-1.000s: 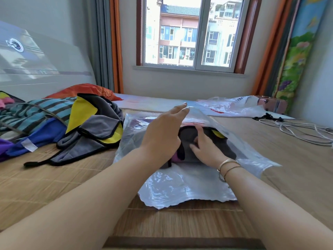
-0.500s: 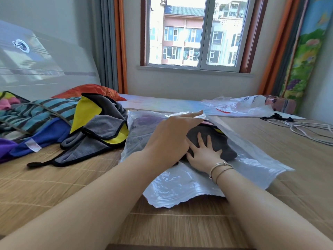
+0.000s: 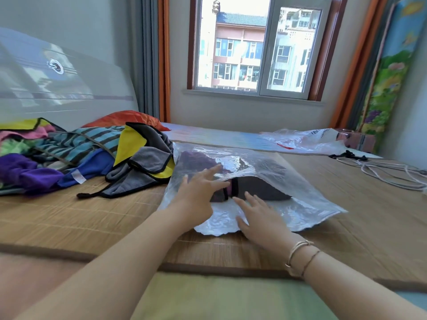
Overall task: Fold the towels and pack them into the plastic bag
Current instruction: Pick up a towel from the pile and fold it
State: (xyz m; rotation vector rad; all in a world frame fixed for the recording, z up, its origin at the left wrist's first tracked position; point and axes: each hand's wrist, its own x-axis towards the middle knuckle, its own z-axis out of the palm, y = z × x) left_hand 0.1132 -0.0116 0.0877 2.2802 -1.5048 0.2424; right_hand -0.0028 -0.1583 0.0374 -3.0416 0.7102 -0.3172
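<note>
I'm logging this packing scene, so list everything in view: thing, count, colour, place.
plastic bag: one, clear, middle of the mat, mouth toward the person
folded towel: one visible, dark grey with black trim, inside the bag
loose towels: a pile, grey, yellow, blue, purple, striped, left of the bag
second bag: one, clear, far right
cable: one, white, right edge
mat: one, tan, under everything
window: one, brown frame, back wall
left hand: open, on the bag
right hand: open, flat on the bag's mouth
</note>
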